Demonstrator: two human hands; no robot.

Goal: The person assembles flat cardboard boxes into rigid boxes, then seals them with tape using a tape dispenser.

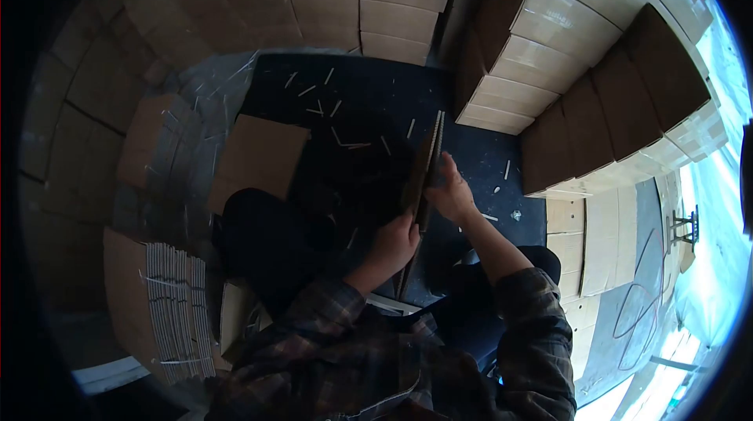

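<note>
A folded brown cardboard piece (427, 162) stands nearly on edge in front of me, its corrugated edge facing up. My left hand (394, 242) grips its lower near part, fingers wrapped round the edge. On the right face rests my right hand (452, 192), with its fingers apart and the thumb side near the cardboard. The far end of the cardboard points away from me above the dark floor. My left palm is partly hidden by its own fingers.
Stacked boxes (537, 45) rise at the back and right. A flat cardboard piece (263, 158) lies left of centre. Strapped flattened cartons (176, 303) stand at lower left. Narrow cardboard strips (335, 108) are scattered on the dark floor (369, 84).
</note>
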